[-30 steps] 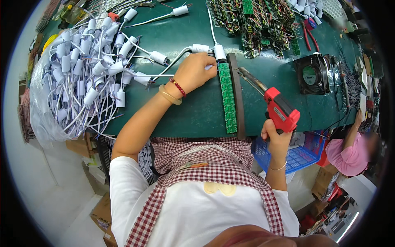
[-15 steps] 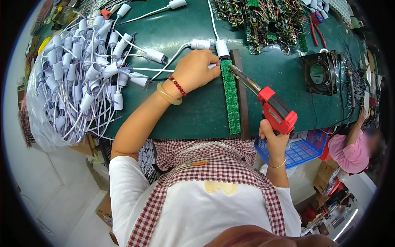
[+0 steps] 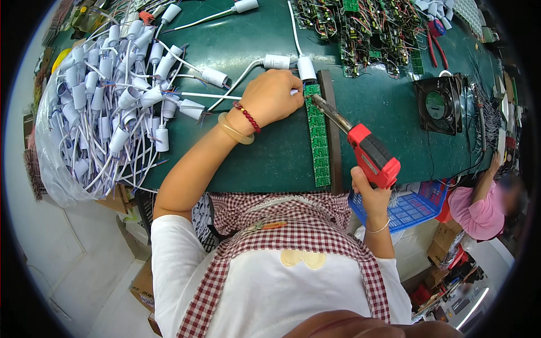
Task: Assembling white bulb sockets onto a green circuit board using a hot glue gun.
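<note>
My left hand [image 3: 272, 98] is closed in a pinch at the far end of a green circuit board strip [image 3: 319, 141]. A white cable [image 3: 217, 96] runs under this hand, and something white shows at the fingertips. My right hand [image 3: 371, 194] grips a red and black soldering gun [image 3: 372, 155]. Its metal tip reaches the strip's far end, close to my left fingertips. The strip lies lengthwise beside a dark bar [image 3: 331, 129]. Just beyond it stands a white lamp holder [image 3: 306, 69] with its cable leading away; another lamp holder [image 3: 276, 61] lies to its left.
A large heap of white lamp holders with cables [image 3: 121, 96] fills the left side, partly in a clear bag. Wired circuit boards [image 3: 375, 39] lie at the back. To the right are red-handled pliers [image 3: 434, 49], a black fan [image 3: 437, 104], a blue basket [image 3: 414, 211] and a person in pink [image 3: 479, 208].
The soldering gun has shifted slightly left and toward me, its tip now nearer my left fingertips. My left hand has moved a little to the right, still pinched.
</note>
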A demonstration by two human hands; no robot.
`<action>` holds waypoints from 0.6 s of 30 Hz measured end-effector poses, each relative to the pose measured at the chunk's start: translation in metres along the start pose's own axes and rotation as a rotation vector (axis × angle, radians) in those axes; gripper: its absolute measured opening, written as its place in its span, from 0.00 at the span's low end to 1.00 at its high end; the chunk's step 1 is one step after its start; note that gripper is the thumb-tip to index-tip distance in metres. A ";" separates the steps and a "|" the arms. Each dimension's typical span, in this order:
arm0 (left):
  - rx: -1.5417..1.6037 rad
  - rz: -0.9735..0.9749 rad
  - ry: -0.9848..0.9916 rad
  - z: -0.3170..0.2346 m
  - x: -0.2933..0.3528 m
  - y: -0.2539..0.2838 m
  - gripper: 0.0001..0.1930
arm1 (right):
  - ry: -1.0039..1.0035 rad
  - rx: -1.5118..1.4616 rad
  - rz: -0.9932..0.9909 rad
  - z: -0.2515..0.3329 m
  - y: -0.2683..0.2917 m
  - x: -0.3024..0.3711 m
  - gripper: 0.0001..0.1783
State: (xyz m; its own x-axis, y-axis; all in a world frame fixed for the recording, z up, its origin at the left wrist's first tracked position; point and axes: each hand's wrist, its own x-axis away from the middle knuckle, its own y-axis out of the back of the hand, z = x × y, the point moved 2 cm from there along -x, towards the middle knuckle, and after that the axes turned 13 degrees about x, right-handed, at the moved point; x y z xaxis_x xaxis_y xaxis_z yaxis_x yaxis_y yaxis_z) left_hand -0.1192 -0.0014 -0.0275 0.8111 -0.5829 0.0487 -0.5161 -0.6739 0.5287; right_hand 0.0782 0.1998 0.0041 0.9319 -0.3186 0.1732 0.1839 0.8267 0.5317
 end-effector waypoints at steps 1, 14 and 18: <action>-0.001 -0.003 0.001 0.001 0.000 0.000 0.08 | -0.077 -0.011 0.005 -0.001 0.000 0.001 0.10; 0.003 0.000 0.024 -0.001 0.000 -0.001 0.08 | 0.064 -0.024 -0.008 -0.005 0.000 0.003 0.08; 0.023 -0.005 0.002 0.001 -0.001 -0.002 0.08 | 0.072 0.021 0.031 -0.007 -0.002 0.003 0.07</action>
State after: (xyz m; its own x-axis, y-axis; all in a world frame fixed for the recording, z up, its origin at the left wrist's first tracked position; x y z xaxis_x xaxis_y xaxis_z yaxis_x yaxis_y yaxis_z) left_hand -0.1195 0.0004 -0.0300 0.8143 -0.5785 0.0474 -0.5180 -0.6873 0.5092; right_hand 0.0827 0.2007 -0.0024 0.9573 -0.2581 0.1300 0.1485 0.8253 0.5448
